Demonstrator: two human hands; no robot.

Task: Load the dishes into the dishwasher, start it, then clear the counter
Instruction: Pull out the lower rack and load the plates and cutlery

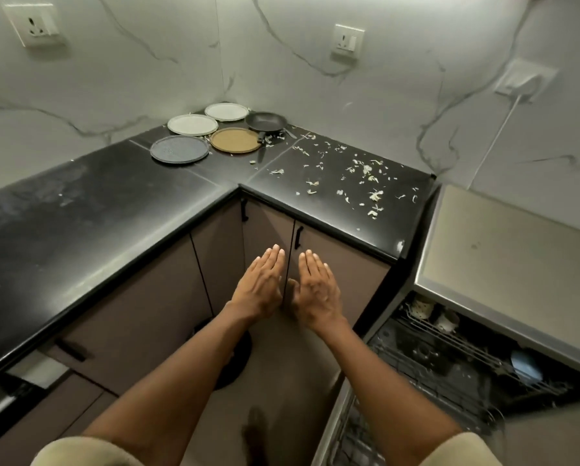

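Both grips released: left hand (261,286), right hand (315,286) flat; scraps (365,176) litter black counter (97,210).

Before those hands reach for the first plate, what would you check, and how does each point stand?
1. Both hands free: ok. Left hand and right hand are flat and hold nothing.
2. Dishwasher open: ok, its rack shows.
3. Room in the rack: cannot tell. A blue dish and cups already sit there.
4. Dishes in sight: ok. Four plates, the nearest dark one, and a pan lie in the counter's corner.
5. Counter clean: not ok, scraps lie on it.
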